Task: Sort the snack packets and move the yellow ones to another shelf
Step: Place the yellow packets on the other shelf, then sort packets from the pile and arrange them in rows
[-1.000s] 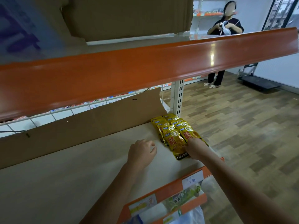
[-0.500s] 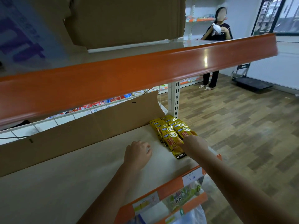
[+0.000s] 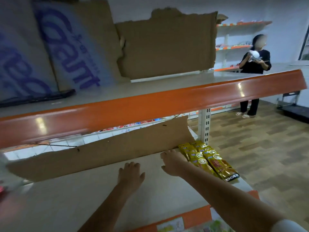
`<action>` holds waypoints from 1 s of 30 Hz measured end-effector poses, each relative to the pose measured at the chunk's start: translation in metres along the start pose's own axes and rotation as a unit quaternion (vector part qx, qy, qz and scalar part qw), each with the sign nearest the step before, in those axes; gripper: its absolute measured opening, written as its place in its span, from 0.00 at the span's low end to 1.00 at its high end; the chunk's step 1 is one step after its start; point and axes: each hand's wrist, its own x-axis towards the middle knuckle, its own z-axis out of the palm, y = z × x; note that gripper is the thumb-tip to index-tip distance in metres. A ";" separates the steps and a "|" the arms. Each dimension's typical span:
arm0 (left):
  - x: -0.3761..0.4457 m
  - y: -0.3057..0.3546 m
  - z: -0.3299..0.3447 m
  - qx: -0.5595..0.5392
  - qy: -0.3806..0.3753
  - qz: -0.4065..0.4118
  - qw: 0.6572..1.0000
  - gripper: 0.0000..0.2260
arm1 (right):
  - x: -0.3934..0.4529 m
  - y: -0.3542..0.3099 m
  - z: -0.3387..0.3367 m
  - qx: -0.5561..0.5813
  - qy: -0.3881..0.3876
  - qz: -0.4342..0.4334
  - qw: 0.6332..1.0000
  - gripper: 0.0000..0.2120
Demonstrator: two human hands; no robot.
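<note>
At the far left the upper shelf (image 3: pixel 150 87) carries a cardboard sheet with blue lettering (image 3: pixel 66 52), its print blurred and cut off by the frame edge, and beside it a plain torn cardboard panel (image 3: pixel 165 46) stands against the back. Below the glossy orange shelf edge (image 3: pixel 150 104), a long cardboard strip (image 3: pixel 103 153) leans along the rear of the lower shelf (image 3: pixel 75 198); what sits behind it shows only as a thin band of red and white packaging, too small to read. The left hand (image 3: pixel 131 174) lies palm down on the lower shelf with fingers spread flat, holding nothing. The right hand (image 3: pixel 173 162) reaches further in — its fingers extended, fingertips at the left edge of the yellow snack packets (image 3: pixel 209 159), though whether they pinch a packet is hidden by the hand itself. The packets lie overlapped in two rows at the right end of the lower shelf, near the white upright post (image 3: pixel 204 128); the nearest shows dark lettering on its lower edge. Further right — past the wood-patterned floor (image 3: pixel 250 148) — a person in dark clothing (image 3: pixel 254 64) stands holding something white.
</note>
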 end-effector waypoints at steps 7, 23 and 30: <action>-0.054 -0.065 -0.001 -0.035 -0.001 -0.149 0.988 0.22 | 0.037 -0.097 0.005 0.035 -0.031 -0.154 0.987 0.21; -0.292 -0.265 0.004 -0.046 -0.001 -0.455 0.889 0.20 | 0.011 -0.401 0.017 0.079 -0.056 -0.450 0.888 0.19; -0.393 -0.375 0.013 -0.006 -0.010 -0.526 0.850 0.19 | -0.019 -0.566 0.015 0.092 -0.054 -0.510 0.854 0.17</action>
